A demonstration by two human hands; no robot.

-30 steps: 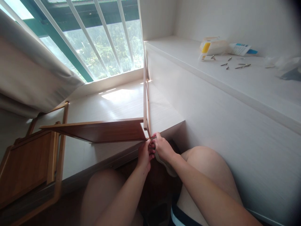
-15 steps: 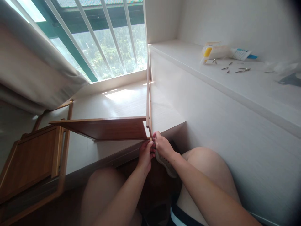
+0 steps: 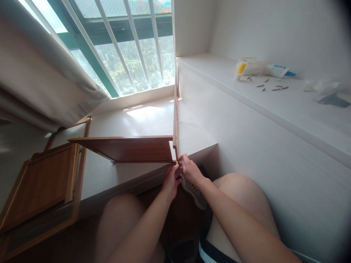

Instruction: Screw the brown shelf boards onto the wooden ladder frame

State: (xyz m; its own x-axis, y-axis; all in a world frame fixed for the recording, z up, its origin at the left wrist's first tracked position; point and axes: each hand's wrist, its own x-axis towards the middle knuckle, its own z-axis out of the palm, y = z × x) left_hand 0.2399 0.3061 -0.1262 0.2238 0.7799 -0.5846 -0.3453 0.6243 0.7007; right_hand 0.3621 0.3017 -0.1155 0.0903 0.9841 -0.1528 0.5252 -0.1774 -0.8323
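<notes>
Both hands meet at the near lower corner of a brown wooden panel (image 3: 137,149) that stands on edge on a pale ledge. A narrow wooden frame piece (image 3: 175,109) joins the panel there, running back toward the window. My left hand (image 3: 172,179) is closed just below the corner, thumb and fingers pinched near it. My right hand (image 3: 189,170) is closed from the other side, fingertips pressed against the joint. Whatever lies between the fingertips is too small and too covered to make out.
On the white shelf (image 3: 274,106) at right lie several metal screws (image 3: 279,88), a white-and-blue tube (image 3: 278,70), and a clear plastic package (image 3: 249,67). Another wooden panel with a frame (image 3: 49,179) leans at left. A curtain (image 3: 55,73) hangs beside the barred window (image 3: 131,54).
The view has shifted slightly, so the window and shelf items sit a little lower. Both hands stay at the same corner, with barely any visible finger movement.
</notes>
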